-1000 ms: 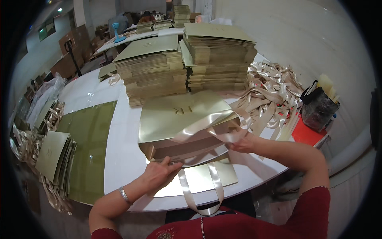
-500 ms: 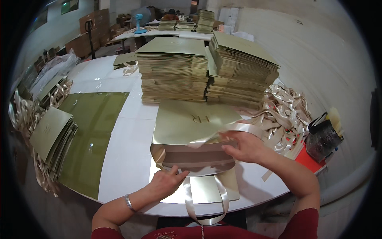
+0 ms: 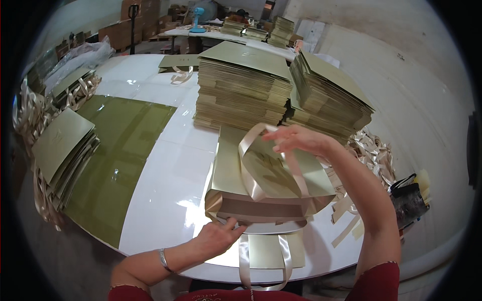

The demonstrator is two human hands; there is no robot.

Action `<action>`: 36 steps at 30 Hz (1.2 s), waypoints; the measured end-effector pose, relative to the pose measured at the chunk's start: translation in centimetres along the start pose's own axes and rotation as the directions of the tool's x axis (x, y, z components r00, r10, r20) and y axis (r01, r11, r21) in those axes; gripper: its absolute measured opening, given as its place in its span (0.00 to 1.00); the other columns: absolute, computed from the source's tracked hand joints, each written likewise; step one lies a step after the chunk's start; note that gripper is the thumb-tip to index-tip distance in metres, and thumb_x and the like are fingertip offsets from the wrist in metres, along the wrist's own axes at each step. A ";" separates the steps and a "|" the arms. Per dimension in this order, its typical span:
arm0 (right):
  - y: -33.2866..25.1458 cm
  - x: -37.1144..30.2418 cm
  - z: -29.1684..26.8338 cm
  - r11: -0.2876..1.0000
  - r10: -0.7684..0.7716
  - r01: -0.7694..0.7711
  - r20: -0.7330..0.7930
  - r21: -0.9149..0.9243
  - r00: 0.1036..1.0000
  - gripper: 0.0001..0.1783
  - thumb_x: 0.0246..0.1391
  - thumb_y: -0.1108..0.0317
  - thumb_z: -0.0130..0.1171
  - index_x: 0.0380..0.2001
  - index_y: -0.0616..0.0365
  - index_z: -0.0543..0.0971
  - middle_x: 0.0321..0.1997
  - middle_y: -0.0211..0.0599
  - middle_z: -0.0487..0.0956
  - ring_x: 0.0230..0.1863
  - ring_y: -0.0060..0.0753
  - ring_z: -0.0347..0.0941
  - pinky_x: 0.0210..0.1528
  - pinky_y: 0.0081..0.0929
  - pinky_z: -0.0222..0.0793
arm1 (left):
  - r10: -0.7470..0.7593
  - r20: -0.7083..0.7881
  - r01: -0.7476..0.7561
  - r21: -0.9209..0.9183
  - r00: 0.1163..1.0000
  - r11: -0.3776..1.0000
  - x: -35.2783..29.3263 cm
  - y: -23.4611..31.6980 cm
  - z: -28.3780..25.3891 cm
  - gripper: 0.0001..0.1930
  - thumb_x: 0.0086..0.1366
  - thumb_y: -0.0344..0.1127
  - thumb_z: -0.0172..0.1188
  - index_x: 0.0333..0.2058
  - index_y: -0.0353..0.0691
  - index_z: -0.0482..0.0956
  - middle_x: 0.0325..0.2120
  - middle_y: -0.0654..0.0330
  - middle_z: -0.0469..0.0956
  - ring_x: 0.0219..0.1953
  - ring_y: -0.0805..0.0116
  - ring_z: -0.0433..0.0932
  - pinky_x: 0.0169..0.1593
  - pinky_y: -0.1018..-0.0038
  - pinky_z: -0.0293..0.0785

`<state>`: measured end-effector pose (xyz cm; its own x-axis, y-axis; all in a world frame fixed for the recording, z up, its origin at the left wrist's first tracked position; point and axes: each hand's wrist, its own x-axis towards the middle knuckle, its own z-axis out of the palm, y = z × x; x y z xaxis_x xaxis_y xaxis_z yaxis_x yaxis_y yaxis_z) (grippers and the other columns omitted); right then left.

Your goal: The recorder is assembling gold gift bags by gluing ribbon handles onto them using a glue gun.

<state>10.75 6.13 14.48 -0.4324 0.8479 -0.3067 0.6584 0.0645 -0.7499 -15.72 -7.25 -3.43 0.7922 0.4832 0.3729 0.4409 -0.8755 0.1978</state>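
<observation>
An olive-gold paper bag (image 3: 228,155) lies on the table with its grey-lined mouth spread toward me. At the left end of that mouth, my left hand (image 3: 219,237) pinches the near rim. My right hand (image 3: 301,140) is above the bag's upper panel, fingers closed around the top of a cream satin ribbon handle (image 3: 249,173). This loop stands up from the far rim, its two ends at the mouth. The hand casts a shadow on the panel. From the near side a second ribbon handle (image 3: 244,261) hangs over another flat gold piece (image 3: 273,256) by the table's front edge.
Two tall stacks of flat bags (image 3: 241,93) (image 3: 331,95) stand behind the bag. A heap of loose ribbons (image 3: 371,155) and a black container (image 3: 409,203) sit at right. Bags with ribbons (image 3: 63,145) lie at left by a green mat (image 3: 125,145). A blue fan (image 3: 198,20) is farther back.
My right hand has moved from the bag's mouth up over its panel, raising the ribbon handle into a loop. My left hand stays at the near rim. The view has shifted.
</observation>
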 end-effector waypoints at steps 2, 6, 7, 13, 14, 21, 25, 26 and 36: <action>0.3 1.4 0.0 0.999 0.047 -0.045 0.084 -0.023 0.995 0.29 0.42 0.62 0.63 0.52 0.52 0.75 0.56 0.43 0.72 0.59 0.35 0.63 0.61 0.30 0.55 | -0.003 -0.008 0.003 0.013 1.000 1.000 -0.3 0.3 0.0 0.19 0.49 0.28 0.56 0.44 0.40 0.73 0.30 0.55 0.69 0.15 0.67 0.74 0.18 0.72 0.71; 3.4 2.6 -2.4 0.962 0.224 -0.216 0.026 -0.167 0.974 0.20 0.37 0.61 0.64 0.39 0.50 0.83 0.41 0.37 0.81 0.42 0.29 0.74 0.47 0.26 0.67 | 0.020 -0.086 -0.016 0.048 0.996 0.999 0.4 0.3 0.9 0.17 0.51 0.30 0.59 0.43 0.44 0.75 0.27 0.59 0.70 0.13 0.68 0.72 0.16 0.74 0.68; 3.6 2.0 -2.8 0.978 0.114 -0.122 -0.057 -0.170 0.992 0.18 0.40 0.65 0.63 0.39 0.53 0.83 0.39 0.36 0.80 0.40 0.27 0.73 0.45 0.24 0.67 | 0.037 -0.066 -0.035 0.037 0.997 0.999 0.4 0.2 1.1 0.17 0.51 0.30 0.59 0.43 0.44 0.75 0.27 0.59 0.70 0.13 0.68 0.72 0.16 0.74 0.68; 2.1 -8.0 4.1 0.912 -0.337 0.384 -0.795 -0.143 0.505 0.10 0.46 0.68 0.61 0.33 0.60 0.81 0.23 0.35 0.79 0.27 0.21 0.73 0.32 0.19 0.69 | 0.037 -0.194 -0.038 0.000 0.980 0.999 0.2 -0.4 0.5 0.18 0.50 0.29 0.58 0.43 0.44 0.75 0.29 0.58 0.71 0.14 0.70 0.70 0.17 0.74 0.69; 3.1 -11.6 6.1 0.921 -0.367 0.323 -0.764 -0.218 0.531 0.09 0.46 0.69 0.61 0.32 0.60 0.81 0.23 0.35 0.79 0.25 0.20 0.72 0.30 0.18 0.68 | 0.062 -0.194 -0.063 0.000 0.979 0.998 0.5 -0.3 0.3 0.17 0.51 0.30 0.58 0.43 0.44 0.75 0.28 0.58 0.71 0.14 0.70 0.70 0.17 0.75 0.69; 15.0 -27.2 17.4 0.955 0.295 -0.097 -0.882 0.279 0.368 0.06 0.49 0.72 0.59 0.28 0.64 0.79 0.18 0.26 0.75 0.20 0.13 0.66 0.23 0.16 0.62 | 0.105 -0.082 -0.088 0.192 0.991 0.977 1.5 3.0 -1.2 0.12 0.55 0.37 0.60 0.39 0.42 0.76 0.26 0.62 0.72 0.16 0.66 0.72 0.19 0.74 0.69; 23.3 -41.4 16.0 0.482 -0.039 -0.876 -0.998 0.022 -0.047 0.13 0.51 0.64 0.57 0.33 0.65 0.78 0.26 0.41 0.77 0.28 0.33 0.73 0.31 0.33 0.67 | -0.135 0.233 0.070 0.267 0.963 0.961 4.4 6.2 -2.7 0.10 0.57 0.40 0.58 0.29 0.38 0.75 0.25 0.58 0.73 0.22 0.60 0.76 0.22 0.67 0.72; 24.9 -44.7 16.2 0.099 -0.181 -0.989 -0.980 -0.107 0.088 0.17 0.50 0.62 0.57 0.36 0.66 0.77 0.32 0.47 0.78 0.33 0.40 0.75 0.36 0.38 0.69 | -0.120 0.235 0.053 0.273 0.965 0.961 5.0 7.0 -2.6 0.10 0.57 0.40 0.58 0.29 0.38 0.75 0.25 0.58 0.73 0.22 0.60 0.76 0.22 0.67 0.72; 32.5 -52.1 24.3 0.348 0.921 0.403 -0.389 0.846 0.024 0.20 0.40 0.58 0.63 0.36 0.55 0.73 0.28 0.37 0.75 0.30 0.44 0.75 0.29 0.41 0.72 | -0.404 -0.162 0.338 -0.327 0.900 0.883 9.1 7.4 6.7 0.15 0.55 0.36 0.62 0.38 0.34 0.75 0.30 0.48 0.75 0.31 0.53 0.77 0.33 0.62 0.72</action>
<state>39.72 -48.70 -8.14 0.8358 0.2845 -0.4695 -0.4671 -0.0810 -0.8805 -2.45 -9.29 -4.62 0.4661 0.7877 0.4029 0.5183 -0.6121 0.5972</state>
